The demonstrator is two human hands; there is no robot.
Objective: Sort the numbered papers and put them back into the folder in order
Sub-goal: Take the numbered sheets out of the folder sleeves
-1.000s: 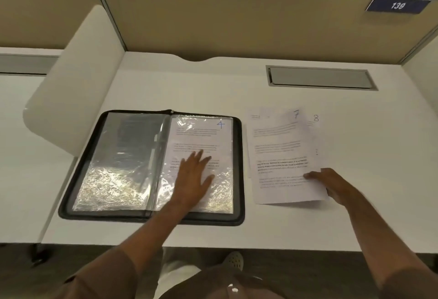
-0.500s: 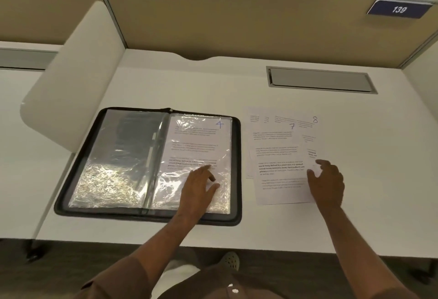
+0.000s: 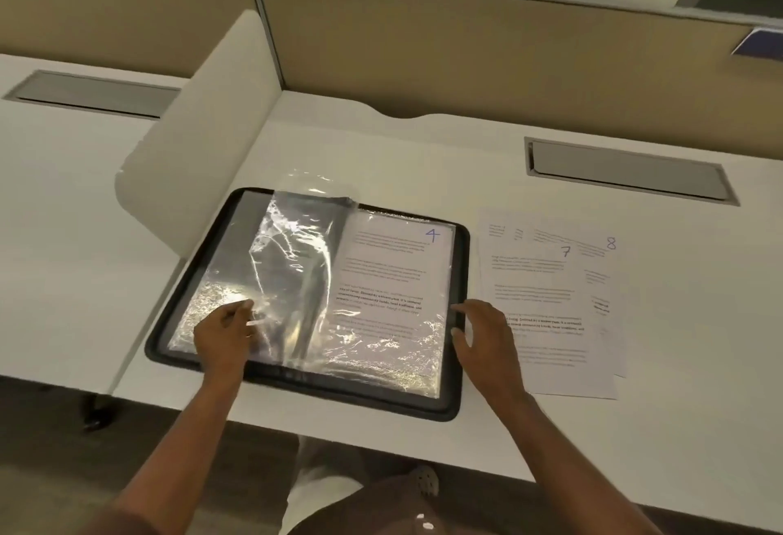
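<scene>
On the left, the left hand point(image 3: 226, 333) pinches the lower part of a clear, crinkled plastic sleeve point(image 3: 292, 263), holding it arched over the left half of the black zip-edged folder point(image 3: 459, 365) lying open on the white surface point(image 3: 423, 153). Centre: the sheet marked 4 point(image 3: 394, 280) sits sleeved on the folder's right page, long axis running away from the person. Next, the right hand point(image 3: 483, 335), fingers loosely spread and grasping nothing, rests at the folder's right rim. Far right, loose white papers, 7 point(image 3: 546, 280) overlapping 8 point(image 3: 603, 272), lie just beside that hand, so I'd judge the right hand the nearer one to fetch the next sheet.
</scene>
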